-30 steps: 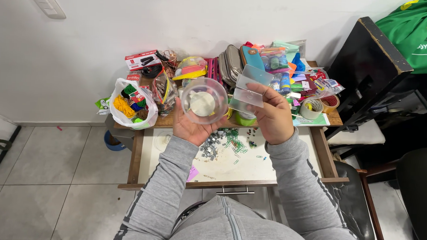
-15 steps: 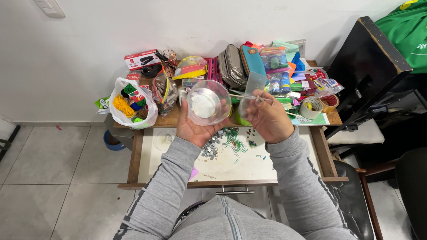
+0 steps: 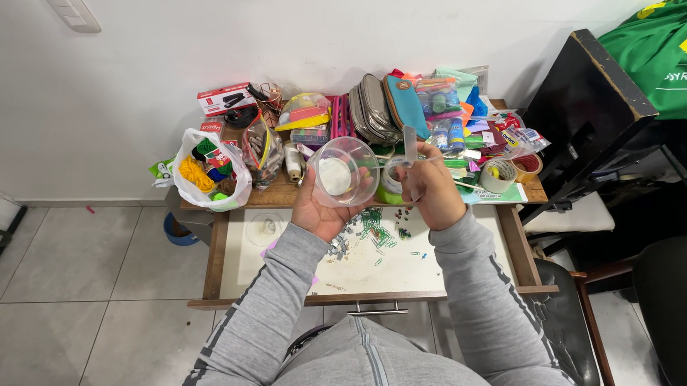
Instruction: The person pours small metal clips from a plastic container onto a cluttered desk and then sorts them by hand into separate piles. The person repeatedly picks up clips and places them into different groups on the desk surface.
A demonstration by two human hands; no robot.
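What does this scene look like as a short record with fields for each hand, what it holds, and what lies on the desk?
left hand: holds a round clear plastic container, open side toward the camera
right hand: holds a small clear plastic box, seen nearly edge-on, above the desk
gap: container and box close together, whether they touch is unclear
open drawer: pile of staples and green paper clips scattered on its pale bottom
desk back: white bag of yarn, pencil cases, tape roll
sleeves: grey
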